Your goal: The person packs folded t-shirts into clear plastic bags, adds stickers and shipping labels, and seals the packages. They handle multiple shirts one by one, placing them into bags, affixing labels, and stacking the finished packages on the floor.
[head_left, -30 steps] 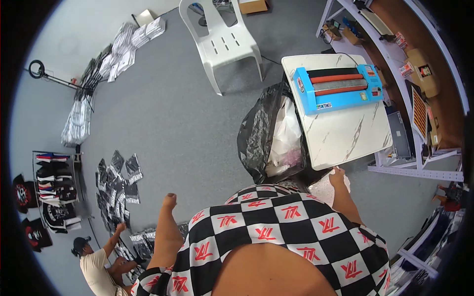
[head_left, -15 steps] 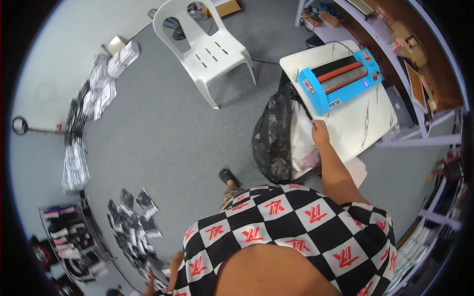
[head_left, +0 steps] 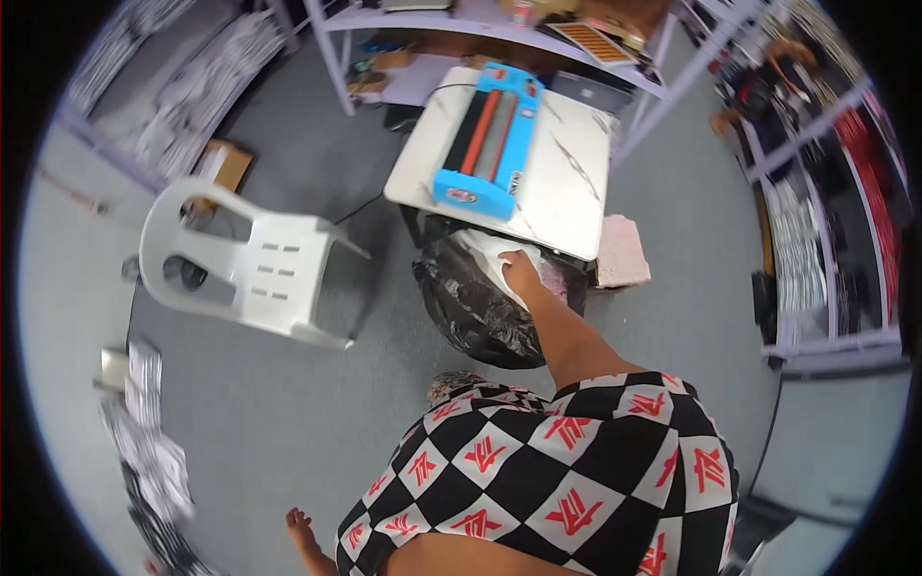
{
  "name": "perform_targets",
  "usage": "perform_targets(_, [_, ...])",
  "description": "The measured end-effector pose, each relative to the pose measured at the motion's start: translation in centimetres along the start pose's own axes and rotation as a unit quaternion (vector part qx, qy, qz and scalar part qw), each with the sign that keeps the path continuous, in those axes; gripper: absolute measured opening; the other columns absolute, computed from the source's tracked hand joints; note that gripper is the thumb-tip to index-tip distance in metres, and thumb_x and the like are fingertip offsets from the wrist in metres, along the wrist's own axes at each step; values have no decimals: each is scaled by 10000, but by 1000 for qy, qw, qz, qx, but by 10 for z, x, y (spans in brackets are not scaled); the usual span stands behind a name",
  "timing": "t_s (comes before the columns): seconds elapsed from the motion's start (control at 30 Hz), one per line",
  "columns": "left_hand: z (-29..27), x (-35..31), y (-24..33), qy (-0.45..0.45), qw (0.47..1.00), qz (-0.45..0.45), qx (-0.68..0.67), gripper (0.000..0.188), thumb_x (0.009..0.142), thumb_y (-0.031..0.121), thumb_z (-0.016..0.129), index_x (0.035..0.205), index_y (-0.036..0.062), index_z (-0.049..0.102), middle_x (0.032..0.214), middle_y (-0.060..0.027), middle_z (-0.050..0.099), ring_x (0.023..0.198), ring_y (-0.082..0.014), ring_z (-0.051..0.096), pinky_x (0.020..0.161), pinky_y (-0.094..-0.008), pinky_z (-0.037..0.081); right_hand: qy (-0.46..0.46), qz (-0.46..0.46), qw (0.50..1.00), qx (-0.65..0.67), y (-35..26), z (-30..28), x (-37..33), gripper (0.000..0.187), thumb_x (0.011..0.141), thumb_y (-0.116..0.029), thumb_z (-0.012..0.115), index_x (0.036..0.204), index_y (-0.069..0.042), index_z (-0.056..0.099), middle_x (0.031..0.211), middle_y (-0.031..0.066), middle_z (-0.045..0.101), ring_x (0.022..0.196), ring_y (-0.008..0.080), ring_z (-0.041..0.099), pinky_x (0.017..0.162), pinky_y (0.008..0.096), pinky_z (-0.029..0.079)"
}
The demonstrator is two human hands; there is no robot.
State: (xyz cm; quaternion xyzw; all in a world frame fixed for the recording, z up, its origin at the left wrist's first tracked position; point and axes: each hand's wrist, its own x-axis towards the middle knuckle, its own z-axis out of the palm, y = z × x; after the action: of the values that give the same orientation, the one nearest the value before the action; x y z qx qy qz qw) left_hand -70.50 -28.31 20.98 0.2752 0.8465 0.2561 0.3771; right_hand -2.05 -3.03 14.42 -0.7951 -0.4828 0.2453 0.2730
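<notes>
My right hand [head_left: 520, 270] reaches forward into the mouth of a black rubbish bag [head_left: 471, 312] that stands on the grey floor against a small table. Its fingers are closed on crumpled white plastic [head_left: 485, 252] inside the bag. My left hand [head_left: 298, 526] hangs low at my left side near the bottom edge, fingers apart, with nothing seen in it. My black, white and red chequered shirt fills the lower middle of the view.
A blue and orange roller machine [head_left: 483, 144] lies on the white marble-patterned table [head_left: 567, 192]. A white plastic chair [head_left: 250, 271] stands to the left, a pink block [head_left: 622, 252] right of the bag. Shelving [head_left: 538, 34] runs behind; printed sheets [head_left: 144, 432] and a cardboard box [head_left: 223, 165] lie on the floor.
I have turned and moved toward the table. My right hand has gone from the table's edge down into the black bag and closed on the white plastic.
</notes>
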Motion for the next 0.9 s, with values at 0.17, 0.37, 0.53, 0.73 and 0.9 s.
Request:
perform_targets(0.17, [92,87,121,-221,945,187,155,225,807,175,453,971,32,513,856,-78,550,659,-150,536,604,-267,447,183,145,966,111,54,5,48,239,711,-120,507,931,-48,564,700,130,575,665,231,555,654,308,437])
perform_targets(0.37, [178,138,253,-294,890,239,254,233,806,180,476,962,13,524,848,-110,568,705,-187,569,626,-285,456,217,316,895,227,102,24,107,358,792,-380,370,861,-52,497,781,121,488,693,212,442,621,301,357])
perform_targets(0.53, [151,201,282,-328,870,172,325,250,811,191,458,983,16,508,851,-118,572,685,-184,570,625,-299,445,323,450,732,396,69,51,132,490,794,-552,329,744,-89,479,591,30,424,472,120,336,444,248,280])
perform_targets(0.73, [115,275,261,-310,897,58,310,269,797,230,469,1001,60,510,809,-113,577,689,-185,571,625,-295,447,353,430,720,415,25,47,136,685,787,-570,309,1113,17,443,1028,120,491,948,218,448,834,315,337])
perform_targets(0.9, [130,328,279,-354,803,181,443,261,793,239,473,960,47,534,779,-115,577,648,-188,559,621,-300,440,317,499,765,256,6,54,138,644,801,-517,291,1041,45,492,1057,187,494,964,266,465,827,334,335])
